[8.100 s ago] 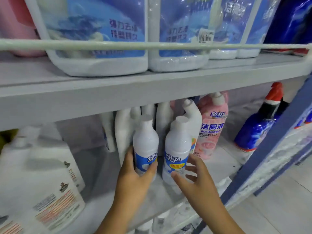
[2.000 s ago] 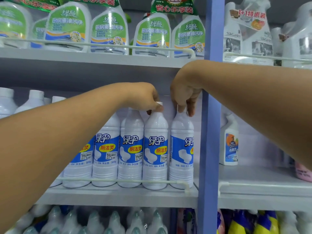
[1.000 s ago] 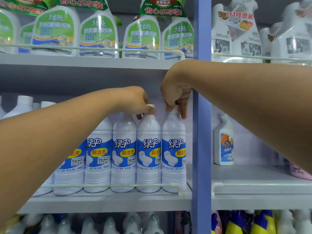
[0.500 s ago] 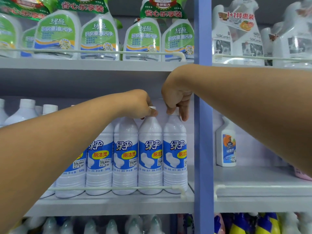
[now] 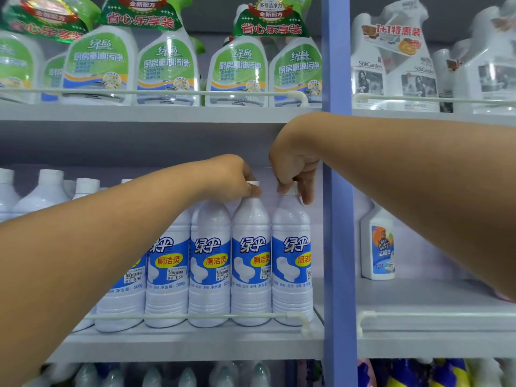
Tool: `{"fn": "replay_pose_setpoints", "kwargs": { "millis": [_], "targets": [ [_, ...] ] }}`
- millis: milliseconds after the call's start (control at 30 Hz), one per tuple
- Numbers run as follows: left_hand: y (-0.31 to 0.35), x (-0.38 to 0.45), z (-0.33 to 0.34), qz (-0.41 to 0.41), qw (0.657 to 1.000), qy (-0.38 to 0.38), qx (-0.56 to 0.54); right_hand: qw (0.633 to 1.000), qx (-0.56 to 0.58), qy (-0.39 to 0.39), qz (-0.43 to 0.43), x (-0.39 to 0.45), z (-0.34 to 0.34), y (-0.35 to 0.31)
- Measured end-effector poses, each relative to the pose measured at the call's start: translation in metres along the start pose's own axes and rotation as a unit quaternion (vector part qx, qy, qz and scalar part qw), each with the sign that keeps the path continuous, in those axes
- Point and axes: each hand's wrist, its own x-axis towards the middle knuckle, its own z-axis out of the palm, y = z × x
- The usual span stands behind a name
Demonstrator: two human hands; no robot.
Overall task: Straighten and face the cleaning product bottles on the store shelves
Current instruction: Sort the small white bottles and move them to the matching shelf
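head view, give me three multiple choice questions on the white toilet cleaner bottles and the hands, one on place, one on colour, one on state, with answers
1. Where does the bottle held by the right hand stand?
A. at the right end of the row, beside the blue upright
B. at the left end of the row
C. on the top shelf

2. What colour is the oval patch on the labels of the white bottles?
A. red
B. yellow
C. black

3. How does the left hand meet its bottle?
A. flat against the label
B. fingers pinching the cap
C. not touching it

Answers:
1. A: the rightmost bottle stands next to the blue upright.
2. B: yellow ovals sit on the blue bands.
3. B: the fingers close on the cap of the second bottle.
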Motion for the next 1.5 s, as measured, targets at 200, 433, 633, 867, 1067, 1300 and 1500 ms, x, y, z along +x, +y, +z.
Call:
{"fn": "replay_pose_setpoints", "kwargs": {
  "millis": [200,433,633,867,1067,1300,1500],
  "targets": [
    [-0.009,-0.011,-0.008,0.008,0.999,0.038,-0.028,0.999,0.012,0.035,-0.028,0.003,0.001,0.002],
    [-0.052,-0.031,-0.021,-0.02,0.998,0.05,-0.025,0.979,0.022,0.15,-0.139,-0.007,-0.002,-0.016],
    [-0.061,-0.031,-0.016,-0.02,0.997,0.049,-0.064,0.983,0.041,0.099,-0.152,-0.005,0.008,-0.034],
    [-0.063,-0.028,-0.014,-0.03,0.995,0.051,-0.08,0.983,0.047,0.112,-0.141,-0.004,0.009,-0.029],
    [-0.066,-0.029,-0.013,-0.027,0.995,0.058,-0.07,0.986,0.016,0.116,-0.122,-0.007,0.008,-0.026],
    [-0.095,-0.041,-0.026,-0.05,0.995,0.077,-0.047,0.994,0.071,0.073,-0.043,-0.002,-0.004,0.003],
    [-0.095,-0.04,-0.024,-0.046,0.995,0.088,-0.014,0.999,0.019,0.035,-0.007,0.002,0.007,0.002]
  ]
}}
